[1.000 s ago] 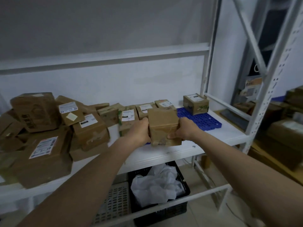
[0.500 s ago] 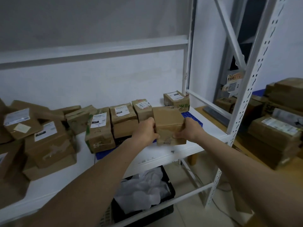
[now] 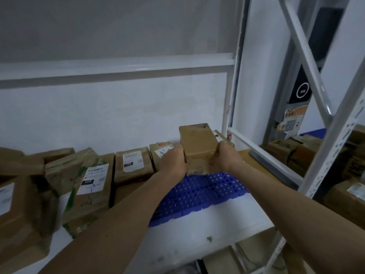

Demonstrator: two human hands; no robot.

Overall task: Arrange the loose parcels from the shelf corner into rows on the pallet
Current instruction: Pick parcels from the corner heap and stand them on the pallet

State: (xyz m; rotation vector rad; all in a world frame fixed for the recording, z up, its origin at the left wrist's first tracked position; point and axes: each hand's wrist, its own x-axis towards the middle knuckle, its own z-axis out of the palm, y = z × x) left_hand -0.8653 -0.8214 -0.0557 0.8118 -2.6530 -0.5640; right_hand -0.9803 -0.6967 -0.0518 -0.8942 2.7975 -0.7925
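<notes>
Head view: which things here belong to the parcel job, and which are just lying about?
Job:
- held parcel, gripped by left hand and right hand
- blue pallet
- labelled parcels in a row

Lying about:
- boxes beyond the rack
- wall sticker

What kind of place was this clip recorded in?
Most likely a parcel depot or stockroom: labelled cardboard parcels crowd a white metal shelving rack, a blue plastic pallet lies on the shelf, and more boxes fill the neighbouring bay.
</notes>
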